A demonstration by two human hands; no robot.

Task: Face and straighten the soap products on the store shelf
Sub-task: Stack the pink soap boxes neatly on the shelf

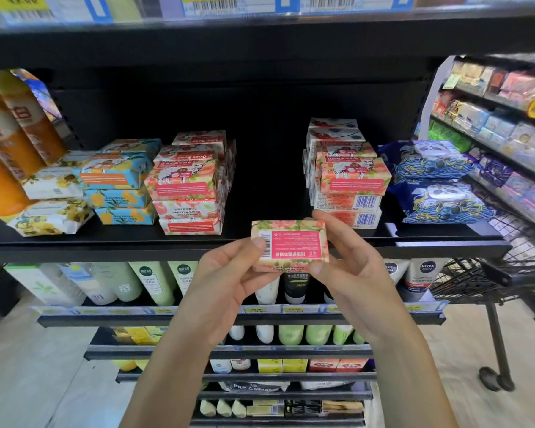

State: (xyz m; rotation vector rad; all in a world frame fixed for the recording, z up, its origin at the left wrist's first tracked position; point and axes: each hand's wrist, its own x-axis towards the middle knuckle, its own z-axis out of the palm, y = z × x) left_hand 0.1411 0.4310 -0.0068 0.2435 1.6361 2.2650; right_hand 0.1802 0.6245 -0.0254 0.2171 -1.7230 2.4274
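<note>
Soap box [289,245], pinched between left hand [229,279] and right hand [349,267], showed its barcode; flip it, then set it in the shelf [105,242] gap at 12 o'clock.

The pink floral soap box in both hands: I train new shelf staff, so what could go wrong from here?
1. The pink floral soap box shows its barcode back with the print upside down, so it may be shelved wrong way round.
2. The pink soap stack on the left looks uneven; a nudge while placing could topple it.
</note>
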